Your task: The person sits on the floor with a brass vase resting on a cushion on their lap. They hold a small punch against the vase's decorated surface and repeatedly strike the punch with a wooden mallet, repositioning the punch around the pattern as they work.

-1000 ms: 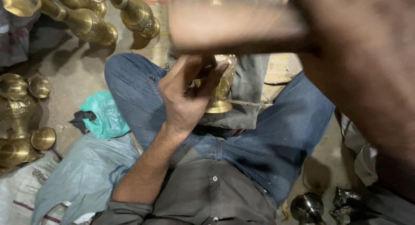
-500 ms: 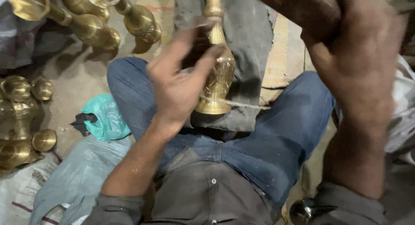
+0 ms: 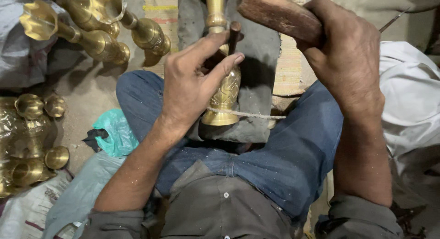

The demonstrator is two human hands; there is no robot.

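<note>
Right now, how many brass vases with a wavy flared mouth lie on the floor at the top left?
3 wavy-mouthed vases: one leftmost, one in the middle, and one cut off by the top edge. More may lie outside the picture.

Glossy engraved brass vase (image 3: 225, 90), rough wooden mallet (image 3: 277, 14), matt grey cloth (image 3: 261, 60), frayed string (image 3: 247, 114)

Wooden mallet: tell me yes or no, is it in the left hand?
No, the right hand grips the wooden mallet, while the left hand holds a small punch against the brass vase.
</note>
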